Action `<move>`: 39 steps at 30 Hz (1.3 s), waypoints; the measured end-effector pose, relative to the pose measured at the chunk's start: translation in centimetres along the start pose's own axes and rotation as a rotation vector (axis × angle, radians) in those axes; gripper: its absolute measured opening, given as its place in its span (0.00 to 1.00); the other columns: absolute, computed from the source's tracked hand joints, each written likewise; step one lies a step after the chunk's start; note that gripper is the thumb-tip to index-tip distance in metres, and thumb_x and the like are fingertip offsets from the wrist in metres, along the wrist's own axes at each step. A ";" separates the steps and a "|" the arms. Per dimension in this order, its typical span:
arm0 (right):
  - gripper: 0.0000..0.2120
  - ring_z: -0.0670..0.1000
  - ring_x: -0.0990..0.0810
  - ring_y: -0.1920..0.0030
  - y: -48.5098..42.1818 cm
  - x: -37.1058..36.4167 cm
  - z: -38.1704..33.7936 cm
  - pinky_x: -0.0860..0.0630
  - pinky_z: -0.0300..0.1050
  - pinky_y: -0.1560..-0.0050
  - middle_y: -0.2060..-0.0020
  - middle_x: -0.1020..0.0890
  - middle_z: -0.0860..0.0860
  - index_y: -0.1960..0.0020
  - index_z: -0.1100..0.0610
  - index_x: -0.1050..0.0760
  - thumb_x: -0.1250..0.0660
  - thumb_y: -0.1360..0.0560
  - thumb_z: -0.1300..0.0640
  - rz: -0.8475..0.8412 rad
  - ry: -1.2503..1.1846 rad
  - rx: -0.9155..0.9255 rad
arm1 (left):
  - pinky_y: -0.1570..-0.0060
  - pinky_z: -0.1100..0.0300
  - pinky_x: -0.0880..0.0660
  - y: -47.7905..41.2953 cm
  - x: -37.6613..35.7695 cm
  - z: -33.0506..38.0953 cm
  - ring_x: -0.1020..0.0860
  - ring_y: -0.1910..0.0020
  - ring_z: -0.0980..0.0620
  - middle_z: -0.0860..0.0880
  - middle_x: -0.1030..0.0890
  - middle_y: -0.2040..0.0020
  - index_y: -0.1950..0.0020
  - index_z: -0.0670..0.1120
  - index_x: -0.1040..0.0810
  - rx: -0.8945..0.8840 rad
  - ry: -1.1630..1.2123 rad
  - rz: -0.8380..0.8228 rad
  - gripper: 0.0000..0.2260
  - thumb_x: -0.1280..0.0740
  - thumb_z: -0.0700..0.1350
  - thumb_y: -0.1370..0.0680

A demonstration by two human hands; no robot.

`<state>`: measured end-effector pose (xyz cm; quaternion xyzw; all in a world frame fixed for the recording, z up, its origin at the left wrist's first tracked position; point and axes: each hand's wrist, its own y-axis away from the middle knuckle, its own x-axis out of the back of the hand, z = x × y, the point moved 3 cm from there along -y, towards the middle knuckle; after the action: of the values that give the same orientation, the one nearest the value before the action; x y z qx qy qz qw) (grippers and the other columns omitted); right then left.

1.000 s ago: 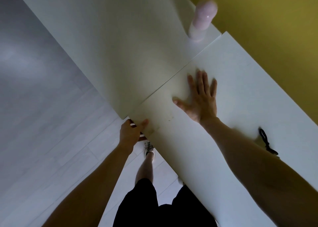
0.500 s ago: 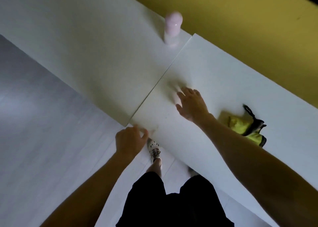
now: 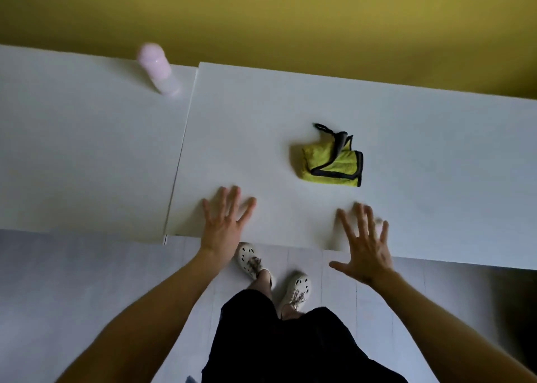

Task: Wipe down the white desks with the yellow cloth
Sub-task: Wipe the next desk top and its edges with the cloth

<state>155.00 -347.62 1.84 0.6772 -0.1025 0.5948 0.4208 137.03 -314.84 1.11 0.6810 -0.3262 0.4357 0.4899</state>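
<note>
Nearest to me I see black shorts point(image 3: 290, 339) and a pair of pale shoes point(image 3: 251, 259) standing on the grey floor point(image 3: 87, 281). Just past them both hands are spread wide, fingers straight and apart, holding nothing. The left hand point(image 3: 222, 227) lies over the near edge of the right table point(image 3: 261, 106), close to its left corner. The right hand point(image 3: 364, 250) sits further right over the same edge, its fingertips blurred. I cannot tell whether either palm touches the surface. Beyond the hands, nearer the right one, the yellow cloth point(image 3: 328, 164) lies folded on the right table, dark trim showing, apart from both hands. The left table point(image 3: 72, 150) butts against the right one along a thin seam. Near its far edge, close to that seam, stands a pink bottle point(image 3: 157, 71), blurred. Behind everything runs a yellow wall point(image 3: 261, 19).
</note>
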 end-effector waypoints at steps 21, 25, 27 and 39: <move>0.50 0.75 0.46 0.16 1.0 -3.4 -1.8 0.40 0.77 0.21 0.16 0.43 0.69 0.12 0.57 0.45 0.28 0.28 0.75 0.411 -0.235 -0.042 | 0.28 0.22 0.33 2.2 -2.4 0.3 0.41 0.18 0.22 0.32 0.43 0.14 0.11 0.63 0.55 -0.059 0.023 0.168 0.40 0.43 0.38 0.18; 0.50 0.74 0.48 0.15 0.9 -3.7 -1.5 0.40 0.77 0.20 0.15 0.45 0.68 0.11 0.55 0.47 0.30 0.27 0.76 0.390 -0.241 -0.045 | 0.30 0.22 0.30 2.0 -3.2 0.7 0.36 0.20 0.21 0.31 0.40 0.15 0.11 0.62 0.51 -0.046 0.013 0.153 0.36 0.48 0.36 0.15; 0.52 0.73 0.50 0.15 0.8 -3.7 -1.5 0.41 0.75 0.19 0.14 0.46 0.67 0.11 0.54 0.48 0.28 0.27 0.75 0.374 -0.227 -0.051 | 0.31 0.23 0.30 1.7 -3.1 0.5 0.36 0.20 0.21 0.31 0.40 0.15 0.11 0.62 0.50 -0.042 0.020 0.126 0.37 0.49 0.36 0.16; 0.51 0.63 0.28 0.26 -2.5 2.5 -1.4 0.29 0.62 0.26 0.27 0.25 0.60 0.24 0.53 0.25 0.30 0.34 0.18 0.118 -0.118 -0.045 | 0.24 0.24 0.37 1.8 -1.4 -0.3 0.46 0.16 0.24 0.34 0.48 0.12 0.11 0.64 0.54 -0.057 0.036 -0.057 0.58 0.19 0.62 0.30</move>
<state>156.28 -344.15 2.85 0.6941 -0.1802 0.5752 0.3935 134.85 -315.11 0.57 0.6680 -0.3100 0.4243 0.5269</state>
